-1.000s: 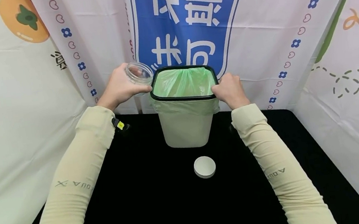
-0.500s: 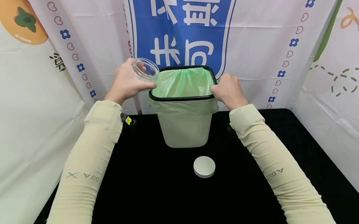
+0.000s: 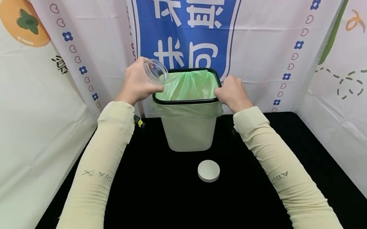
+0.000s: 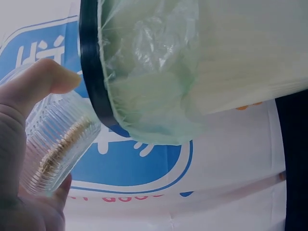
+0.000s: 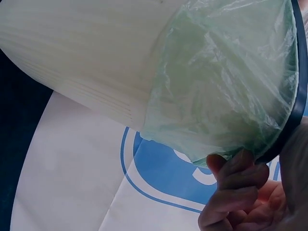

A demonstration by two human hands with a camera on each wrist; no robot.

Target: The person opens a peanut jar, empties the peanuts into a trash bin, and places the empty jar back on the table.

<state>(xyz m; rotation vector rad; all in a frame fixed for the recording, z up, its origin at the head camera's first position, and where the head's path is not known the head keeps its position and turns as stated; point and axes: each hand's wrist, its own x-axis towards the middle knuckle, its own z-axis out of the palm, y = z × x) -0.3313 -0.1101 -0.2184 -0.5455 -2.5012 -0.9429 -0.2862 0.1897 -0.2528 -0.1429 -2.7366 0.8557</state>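
Note:
My left hand [image 3: 137, 81] grips a clear ribbed jar [image 4: 65, 137], tilted with its open mouth toward the bin, at the left side of the rim. Small tan grains [image 4: 62, 147] lie along the jar's inner wall in the left wrist view. The pale trash bin [image 3: 190, 130] stands upright, lined with a thin green plastic bag [image 3: 193, 84] under a black rim [image 3: 187, 102]. At the rim's right side my right hand [image 3: 234, 93] holds the edge, fingers curled at the bag's fold in the right wrist view. A round white lid [image 3: 208, 170] lies in front of the bin.
The bin and lid are on a black tabletop [image 3: 167, 208]. Close behind the bin hangs a white curtain with a blue printed panel [image 3: 194, 33]. More printed white cloth walls [image 3: 352, 116] enclose the table at left and right.
My left hand has moved right and tipped the jar further, so its mouth now overlaps the bin's left rim. My right hand stays at the rim; the bin and lid have not moved.

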